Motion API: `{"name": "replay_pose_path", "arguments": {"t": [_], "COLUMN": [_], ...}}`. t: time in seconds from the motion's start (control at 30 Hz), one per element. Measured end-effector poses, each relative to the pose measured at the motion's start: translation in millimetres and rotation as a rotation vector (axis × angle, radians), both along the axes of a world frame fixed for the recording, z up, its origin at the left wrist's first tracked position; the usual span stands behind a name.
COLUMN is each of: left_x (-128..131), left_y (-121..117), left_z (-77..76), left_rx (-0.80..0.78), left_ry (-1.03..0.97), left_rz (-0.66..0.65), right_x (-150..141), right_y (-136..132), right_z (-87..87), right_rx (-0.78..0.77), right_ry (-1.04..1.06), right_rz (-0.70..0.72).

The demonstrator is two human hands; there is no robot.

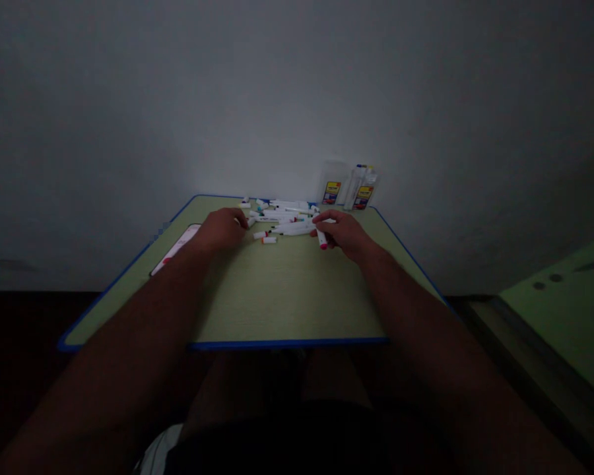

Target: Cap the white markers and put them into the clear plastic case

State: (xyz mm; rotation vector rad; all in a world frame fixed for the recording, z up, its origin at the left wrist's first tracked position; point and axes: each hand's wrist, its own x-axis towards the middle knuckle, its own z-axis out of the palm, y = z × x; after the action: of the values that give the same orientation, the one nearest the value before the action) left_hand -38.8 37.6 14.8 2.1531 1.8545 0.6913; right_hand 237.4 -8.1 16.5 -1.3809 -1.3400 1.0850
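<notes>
In my right hand [340, 232] is a white marker [321, 237] with a pink end, pinched between thumb and fingers and pointing down toward me. My left hand [224, 227] is at the left side of the pile, fingers curled in at a small white marker cap [251, 223]; its fingertips are partly hidden. Between the hands lie several white markers [290, 227], mostly sideways, some with dark tips bare. A red-marked cap [260, 235] and an orange-ended cap [269, 241] lie at the near side of the pile.
Two clear plastic cases with yellow labels stand at the back right: one case [332, 183], and another case [364, 190] holding a few markers. A phone [178, 245] lies by my left forearm. The pale table [287, 303] has a blue edge and stands against a grey wall [277, 99].
</notes>
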Motion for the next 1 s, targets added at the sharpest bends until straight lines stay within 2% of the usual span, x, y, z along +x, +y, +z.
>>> {"name": "replay_pose_path", "arguments": {"t": [0.07, 0.2, 0.33, 0.5, 0.87, 1.0], "left_x": [2, 8, 13, 16, 22, 21], "left_y": [-2, -9, -13, -13, -17, -15], "left_z": [1.9, 10.1, 15.2, 15.3, 13.9, 11.1], "left_rx": [-0.049, -0.264, -0.390, -0.472, -0.532, -0.545], "left_ry": [-0.194, -0.749, -1.023, -1.111, -1.099, -1.084], "left_rz": [0.011, -0.003, -0.066, -0.083, -0.050, -0.081], "right_x": [0, 0, 1, 2, 2, 1], "right_y": [-1, -1, 0, 0, 1, 0], "right_z": [0.3, 0.1, -1.0, -1.7, -2.5, -1.1], "right_rx": [0.003, 0.018, 0.020, 0.018, 0.020, 0.018], "right_ry": [-0.002, -0.012, -0.004, -0.002, -0.009, -0.008], "right_rz": [0.005, 0.014, 0.030, 0.033, 0.030, 0.036]}}
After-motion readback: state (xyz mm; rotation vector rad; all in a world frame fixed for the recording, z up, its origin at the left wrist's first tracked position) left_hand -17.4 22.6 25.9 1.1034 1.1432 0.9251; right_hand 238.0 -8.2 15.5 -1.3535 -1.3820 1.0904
